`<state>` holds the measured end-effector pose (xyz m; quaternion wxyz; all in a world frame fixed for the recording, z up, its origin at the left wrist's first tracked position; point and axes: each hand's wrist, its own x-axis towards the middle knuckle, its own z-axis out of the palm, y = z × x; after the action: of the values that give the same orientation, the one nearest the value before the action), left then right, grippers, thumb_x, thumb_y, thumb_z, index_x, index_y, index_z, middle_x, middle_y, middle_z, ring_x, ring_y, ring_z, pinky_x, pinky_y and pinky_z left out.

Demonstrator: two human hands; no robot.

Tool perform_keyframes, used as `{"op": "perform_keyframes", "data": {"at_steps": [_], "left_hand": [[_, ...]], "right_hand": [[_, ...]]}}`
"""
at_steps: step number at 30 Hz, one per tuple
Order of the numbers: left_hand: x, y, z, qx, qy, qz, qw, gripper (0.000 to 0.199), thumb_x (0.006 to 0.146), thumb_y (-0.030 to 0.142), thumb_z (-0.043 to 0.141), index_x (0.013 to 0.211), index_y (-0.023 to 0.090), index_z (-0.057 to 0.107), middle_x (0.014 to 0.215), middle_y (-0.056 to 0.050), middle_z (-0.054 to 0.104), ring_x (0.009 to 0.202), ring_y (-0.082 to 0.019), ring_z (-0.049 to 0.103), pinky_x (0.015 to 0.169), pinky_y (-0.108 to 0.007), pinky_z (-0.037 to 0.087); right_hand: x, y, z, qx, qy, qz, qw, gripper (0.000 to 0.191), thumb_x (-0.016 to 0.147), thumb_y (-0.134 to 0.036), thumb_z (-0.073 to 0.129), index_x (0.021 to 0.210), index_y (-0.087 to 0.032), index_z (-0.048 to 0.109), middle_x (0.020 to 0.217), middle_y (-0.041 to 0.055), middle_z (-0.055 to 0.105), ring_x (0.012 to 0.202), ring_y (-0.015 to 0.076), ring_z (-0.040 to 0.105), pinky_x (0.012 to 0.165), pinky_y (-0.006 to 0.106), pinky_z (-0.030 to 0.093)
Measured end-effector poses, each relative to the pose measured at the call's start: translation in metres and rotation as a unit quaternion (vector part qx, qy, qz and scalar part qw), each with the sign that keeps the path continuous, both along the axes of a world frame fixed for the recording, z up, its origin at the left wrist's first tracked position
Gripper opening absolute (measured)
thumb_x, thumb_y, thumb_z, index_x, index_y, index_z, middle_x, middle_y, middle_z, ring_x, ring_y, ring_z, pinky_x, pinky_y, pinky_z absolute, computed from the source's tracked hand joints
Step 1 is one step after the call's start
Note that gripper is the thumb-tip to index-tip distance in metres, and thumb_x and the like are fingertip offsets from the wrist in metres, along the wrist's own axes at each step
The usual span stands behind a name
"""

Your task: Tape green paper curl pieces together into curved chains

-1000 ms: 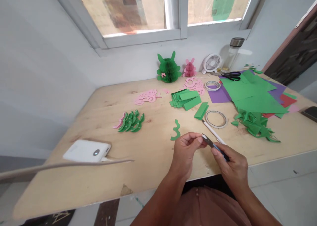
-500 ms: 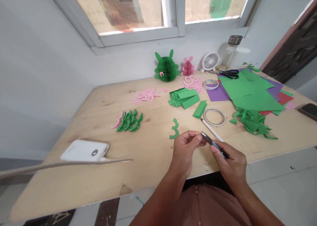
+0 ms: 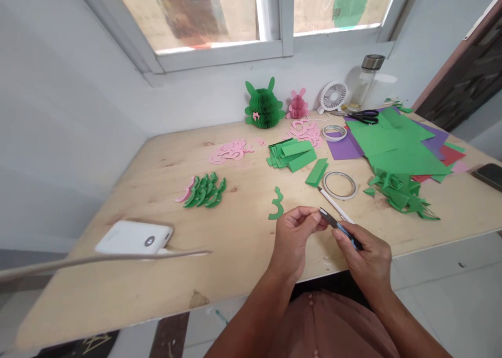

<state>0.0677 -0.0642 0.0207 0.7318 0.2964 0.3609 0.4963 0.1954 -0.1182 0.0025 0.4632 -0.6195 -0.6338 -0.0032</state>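
Observation:
A slim black-and-blue tool with a pale metal tip, by its look a utility knife, slants between my hands. Its body lies in my right hand, with the thumb pressed along it. At the tip end, my left hand is closed in a pinch; whether a small piece of paper is also between those fingers is hidden. A wavy green paper cutout lies just left of my left hand. Beyond the knife, a white pencil rests beside a roll of tape.
Green scalloped cutouts, folded green strips and pink cutouts lie on the wooden table. Rightward are green scraps, coloured sheets and black scissors. A power bank with a cable is at left. Paper animals stand behind.
Hardly anything differs: both hands keep the same hold on the knife, with only a slight shift in the fingers and the camera view.

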Motion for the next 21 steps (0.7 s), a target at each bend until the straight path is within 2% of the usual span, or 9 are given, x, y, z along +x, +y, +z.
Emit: {"op": "perform_keyframes", "data": {"at_steps": [21], "left_hand": [[0.0001, 0.0008, 0.0036, -0.018, 0.008, 0.004, 1.0, 0.015, 0.065, 0.025, 0.075, 0.07, 0.012, 0.069, 0.069, -0.004, 0.069, 0.064, -0.013, 0.062, 0.072, -0.029, 0.05]], "right_hand": [[0.0005, 0.0009, -0.0003, -0.03, 0.005, -0.014, 0.999, 0.025, 0.087, -0.037, 0.056, 0.08, -0.018, 0.071, 0.069, 0.002, 0.071, 0.053, 0.0129, 0.063, 0.05, 0.02, 0.049]]}}
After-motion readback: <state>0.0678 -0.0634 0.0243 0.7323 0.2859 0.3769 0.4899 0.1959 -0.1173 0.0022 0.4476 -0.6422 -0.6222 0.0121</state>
